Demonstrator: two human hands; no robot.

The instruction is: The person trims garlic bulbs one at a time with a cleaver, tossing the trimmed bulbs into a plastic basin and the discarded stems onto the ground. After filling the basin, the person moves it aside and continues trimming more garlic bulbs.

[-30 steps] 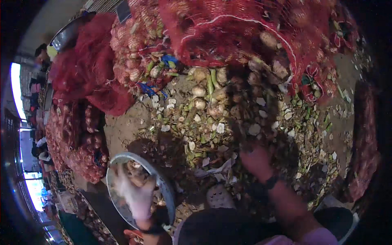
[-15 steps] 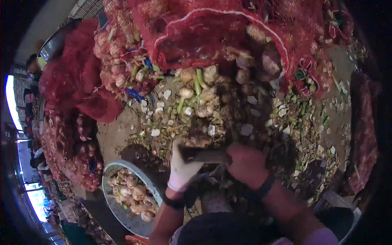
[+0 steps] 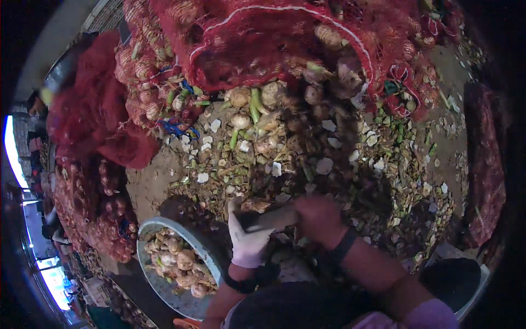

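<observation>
Right hand (image 3: 322, 220) clenched on a flat, dull grey blade (image 3: 278, 218), slanted against the left hand (image 3: 246, 238) in its pale glove; a rough brown bulb (image 3: 256, 205) lies just beyond the blade, by the left fingers, cannot tell if gripped. Left of both, a round, smooth-rimmed tub (image 3: 204, 247) of knobbly bulbs (image 3: 183, 260); ahead, papery litter (image 3: 230, 172) and a red mesh sack (image 3: 252, 55) edged with white cord (image 3: 285, 7).

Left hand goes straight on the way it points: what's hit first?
Probably the scraps just ahead of the left hand. Its height over them is unclear; if it clears them, a bulb near the red bag looks next.
</observation>
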